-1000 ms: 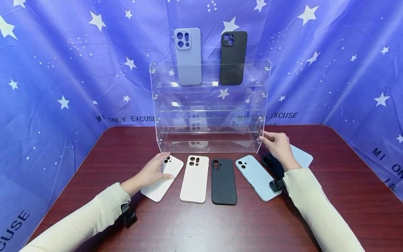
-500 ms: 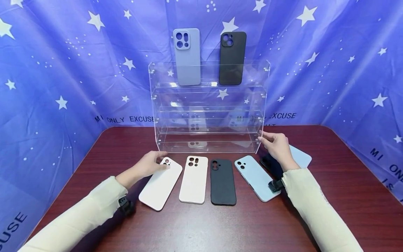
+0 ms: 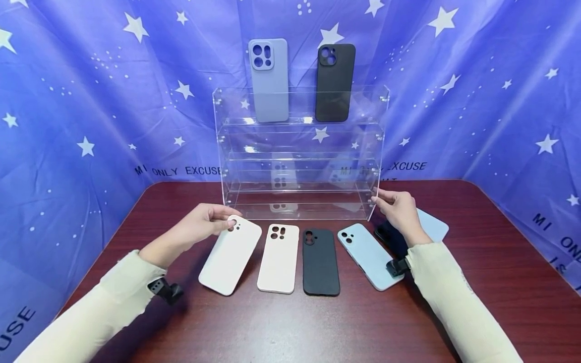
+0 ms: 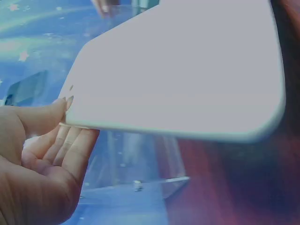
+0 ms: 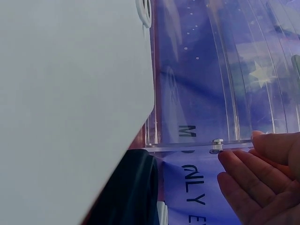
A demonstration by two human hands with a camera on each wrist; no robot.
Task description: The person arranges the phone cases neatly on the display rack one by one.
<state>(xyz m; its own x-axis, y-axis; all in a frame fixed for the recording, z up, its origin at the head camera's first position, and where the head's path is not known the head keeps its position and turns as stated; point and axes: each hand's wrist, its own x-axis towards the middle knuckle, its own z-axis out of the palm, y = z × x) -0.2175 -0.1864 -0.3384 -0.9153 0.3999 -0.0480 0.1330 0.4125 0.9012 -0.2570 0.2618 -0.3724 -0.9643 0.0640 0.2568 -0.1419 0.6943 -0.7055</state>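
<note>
My left hand (image 3: 188, 227) pinches a white phone case (image 3: 230, 259) by its camera-end corner. In the left wrist view, the thumb of that hand (image 4: 44, 159) lies on the face of the case (image 4: 178, 70) and the fingers are underneath. The case is tilted, its camera end raised off the table. My right hand (image 3: 399, 212) holds the lower right side panel of a clear acrylic display rack (image 3: 327, 197). In the right wrist view, thumb and fingers of the hand (image 5: 265, 176) are on opposite sides of the panel edge.
On the table (image 3: 290, 327) lie a cream case (image 3: 278, 264), a black case (image 3: 321, 267) and a light blue case (image 3: 369, 254). A pale blue case (image 3: 433, 226) and a dark case are partly hidden by my right arm. A lavender case (image 3: 272, 93) and a black case (image 3: 336, 83) stand on the top tier.
My left hand has gone from lying over the white case to pinching its camera-end corner and lifting that end. My right hand has stayed at the rack.
</note>
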